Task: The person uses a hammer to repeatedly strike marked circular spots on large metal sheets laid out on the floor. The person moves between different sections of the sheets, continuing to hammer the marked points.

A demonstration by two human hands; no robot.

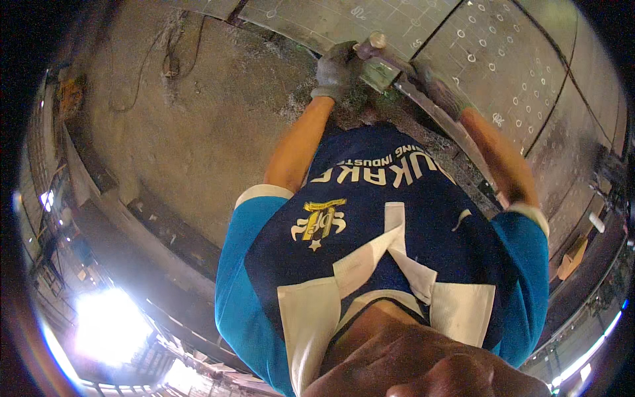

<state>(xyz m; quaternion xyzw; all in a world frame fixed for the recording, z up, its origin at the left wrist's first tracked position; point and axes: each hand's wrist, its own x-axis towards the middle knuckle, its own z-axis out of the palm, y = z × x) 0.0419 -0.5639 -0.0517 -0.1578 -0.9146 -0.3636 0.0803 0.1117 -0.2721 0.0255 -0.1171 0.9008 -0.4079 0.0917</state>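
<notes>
At the top centre is a metal tool or clamp-like piece with a dark bar and a round, pale knob on its end. Its exact kind cannot be told. A greenish block sits under the bar. My left hand, in a grey glove, is closed at the knob end. Around the bar's other side curls my right hand, in a darker glove and slightly blurred. Most fingertips are hidden. The tool lies by the edge of a steel plate with chalk circles and lines.
A broad brown, dusty metal surface spreads to the left, with a thin cable on it. Dark grit lies along the plate's edge. A long, narrow metal strip runs beside my right forearm. A tan block stands at far right.
</notes>
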